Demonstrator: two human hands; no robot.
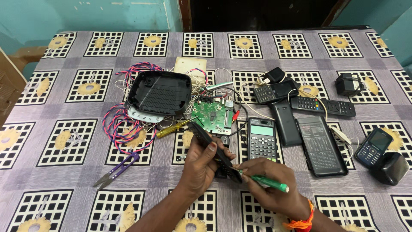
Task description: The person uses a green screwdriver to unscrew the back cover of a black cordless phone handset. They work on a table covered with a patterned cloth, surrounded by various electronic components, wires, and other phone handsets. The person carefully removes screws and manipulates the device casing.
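My left hand [201, 165] grips a long black remote-like device [205, 138], tilted with its far end pointing up-left. My right hand [268, 182] holds a green-handled screwdriver [269, 183], and its tip meets the near end of that device, close to my left thumb. Just beyond the hands lie a green circuit board [213, 115] and a yellow-handled screwdriver [174, 128].
On the patterned tablecloth [73, 141] lie an upturned black router shell [159, 92], pink-blue twisted wires [118, 124], purple thread snips [116, 170], a calculator [262, 138], its black cover [321, 146], remotes [322, 105], a keypad phone [373, 147], and adapters [348, 84].
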